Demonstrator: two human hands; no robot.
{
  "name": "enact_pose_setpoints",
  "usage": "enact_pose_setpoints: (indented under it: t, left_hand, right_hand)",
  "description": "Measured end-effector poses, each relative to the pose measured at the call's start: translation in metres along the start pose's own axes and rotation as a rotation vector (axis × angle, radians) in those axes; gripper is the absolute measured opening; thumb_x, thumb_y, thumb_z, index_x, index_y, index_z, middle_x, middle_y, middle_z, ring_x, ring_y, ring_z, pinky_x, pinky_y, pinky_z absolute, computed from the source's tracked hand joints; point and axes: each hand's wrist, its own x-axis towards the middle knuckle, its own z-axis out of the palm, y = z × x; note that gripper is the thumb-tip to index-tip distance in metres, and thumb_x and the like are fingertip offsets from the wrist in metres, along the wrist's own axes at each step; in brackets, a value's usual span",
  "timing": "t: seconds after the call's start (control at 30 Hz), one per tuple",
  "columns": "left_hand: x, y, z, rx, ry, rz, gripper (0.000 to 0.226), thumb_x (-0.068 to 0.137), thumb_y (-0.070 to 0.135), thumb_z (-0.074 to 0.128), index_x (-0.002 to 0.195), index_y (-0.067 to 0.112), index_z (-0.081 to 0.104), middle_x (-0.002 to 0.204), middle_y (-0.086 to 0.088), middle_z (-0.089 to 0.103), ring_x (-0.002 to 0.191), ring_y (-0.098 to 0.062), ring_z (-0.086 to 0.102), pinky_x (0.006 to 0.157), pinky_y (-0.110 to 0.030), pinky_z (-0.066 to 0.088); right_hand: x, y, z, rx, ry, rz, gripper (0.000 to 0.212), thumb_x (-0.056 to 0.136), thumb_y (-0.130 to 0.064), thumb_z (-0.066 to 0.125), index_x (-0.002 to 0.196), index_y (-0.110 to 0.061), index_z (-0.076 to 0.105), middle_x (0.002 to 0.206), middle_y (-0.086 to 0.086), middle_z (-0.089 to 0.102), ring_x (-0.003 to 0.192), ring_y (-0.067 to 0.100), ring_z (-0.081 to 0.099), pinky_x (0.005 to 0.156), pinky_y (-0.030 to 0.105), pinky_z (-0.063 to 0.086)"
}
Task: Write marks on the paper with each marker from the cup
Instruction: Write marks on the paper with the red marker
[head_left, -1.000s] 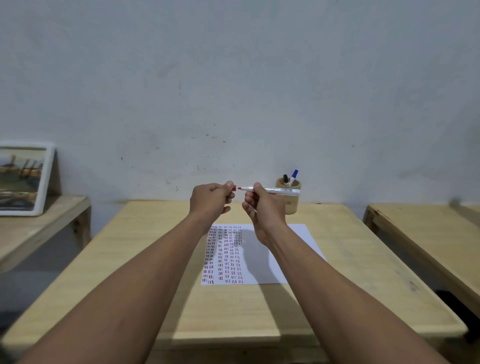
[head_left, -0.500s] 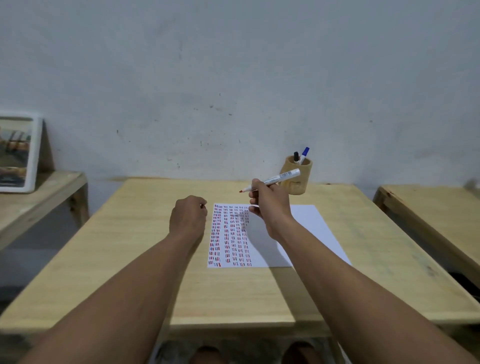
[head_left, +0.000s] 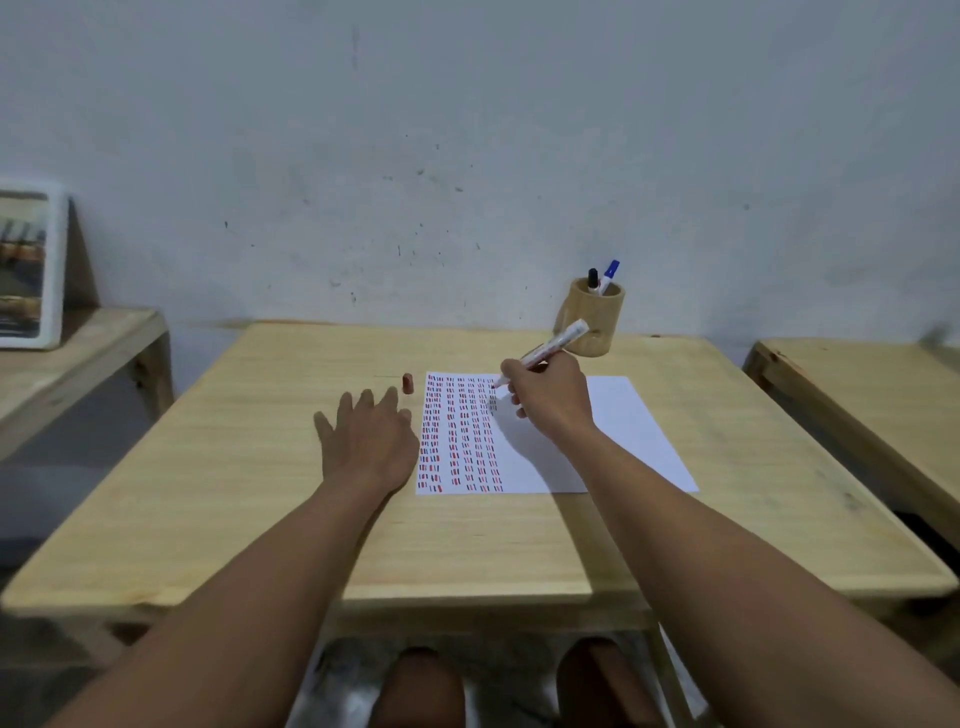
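Note:
A white sheet of paper (head_left: 623, 431) lies on the wooden table (head_left: 249, 493), its left half filled with columns of short red and dark marks. My right hand (head_left: 550, 395) grips a white red-tipped marker (head_left: 553, 345), its tip down at the top of the rightmost column. The marker's red cap (head_left: 408, 383) stands upright on the table just left of the paper. My left hand (head_left: 366, 441) lies flat with fingers spread beside the paper, below the cap. A wooden cup (head_left: 592, 322) at the table's back holds a black marker (head_left: 592, 278) and a blue marker (head_left: 610, 274).
A lower wooden bench (head_left: 78, 353) on the left carries a framed picture (head_left: 26, 270) leaning on the wall. Another wooden table (head_left: 872, 395) stands to the right. My knees (head_left: 421, 686) show under the table's near edge.
My left hand pulled the cap off, set it on the table left of the paper and opened flat. My right hand lowered the marker tip to the paper.

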Motion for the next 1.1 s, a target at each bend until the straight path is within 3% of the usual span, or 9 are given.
enact_pose_setpoints:
  t: [0.1,0.17,0.3,0.37,0.6,0.8,0.93,1.1]
  left_hand:
    - [-0.003,0.000,0.000,0.040,-0.135,-0.003,0.056,0.103,0.039,0.017,0.158,0.026,0.017,0.167,-0.012,0.010,0.153,-0.036,-0.001,0.118,-0.063,0.000]
    - [-0.003,0.000,-0.001,0.051,-0.154,0.016,0.058,0.103,0.041,0.013,0.159,0.028,0.010,0.168,-0.012,0.001,0.153,-0.035,-0.006,0.118,-0.063,-0.003]
    - [-0.004,-0.002,-0.001,0.066,-0.159,0.035,0.058,0.102,0.045,0.011,0.159,0.032,0.009,0.168,-0.010,0.001,0.153,-0.035,-0.006,0.119,-0.062,-0.003]
    - [-0.003,-0.006,-0.002,0.068,-0.157,0.045,0.058,0.101,0.048,0.011,0.158,0.036,0.010,0.168,-0.008,0.002,0.154,-0.033,-0.004,0.118,-0.062,-0.003]
    - [-0.005,-0.007,-0.004,0.085,-0.174,0.042,0.057,0.101,0.048,0.008,0.157,0.041,0.005,0.168,-0.007,-0.003,0.154,-0.031,-0.009,0.118,-0.062,-0.007]
    - [-0.005,-0.009,-0.004,0.088,-0.170,0.044,0.056,0.101,0.048,0.009,0.157,0.041,0.006,0.168,-0.008,-0.001,0.154,-0.032,-0.008,0.118,-0.062,-0.007]
    - [-0.005,-0.008,-0.004,0.079,-0.163,0.046,0.057,0.101,0.049,0.009,0.157,0.041,0.007,0.168,-0.008,0.000,0.154,-0.032,-0.007,0.118,-0.062,-0.006]
    - [-0.005,-0.007,-0.003,0.048,-0.137,0.026,0.058,0.100,0.048,0.015,0.157,0.037,0.016,0.167,-0.009,0.009,0.154,-0.032,0.001,0.118,-0.062,-0.002]
  right_hand:
    - [-0.001,0.012,0.002,-0.034,0.014,0.019,0.039,0.070,-0.041,0.063,0.088,-0.006,0.070,0.079,0.006,0.075,0.071,0.024,0.072,0.068,0.046,0.061]
    - [-0.003,0.021,0.004,-0.043,0.031,0.024,0.036,0.074,-0.040,0.063,0.085,-0.007,0.068,0.081,0.006,0.075,0.077,0.028,0.073,0.072,0.045,0.060]
    - [-0.002,0.028,0.006,-0.092,0.040,0.017,0.033,0.082,-0.032,0.063,0.083,0.000,0.068,0.080,0.010,0.075,0.078,0.028,0.073,0.067,0.036,0.055]
    - [-0.001,0.028,0.006,-0.109,0.037,0.005,0.035,0.081,-0.032,0.063,0.084,0.002,0.068,0.080,0.012,0.076,0.078,0.030,0.072,0.067,0.038,0.055]
    - [-0.001,0.030,0.007,-0.131,0.024,-0.014,0.030,0.083,-0.032,0.064,0.078,-0.002,0.068,0.077,0.008,0.075,0.076,0.026,0.071,0.055,0.027,0.043]
    - [0.001,0.032,0.007,-0.134,0.022,-0.027,0.031,0.085,-0.029,0.065,0.080,0.002,0.068,0.077,0.013,0.075,0.076,0.029,0.071,0.057,0.029,0.045]
    - [0.001,0.031,0.006,-0.141,0.012,-0.026,0.032,0.085,-0.026,0.065,0.078,0.005,0.066,0.079,0.017,0.074,0.063,0.022,0.061,0.054,0.029,0.042]
    - [0.000,0.031,0.005,-0.091,0.042,-0.003,0.031,0.084,-0.029,0.065,0.076,0.002,0.065,0.073,0.009,0.073,0.066,0.023,0.066,0.055,0.028,0.045]
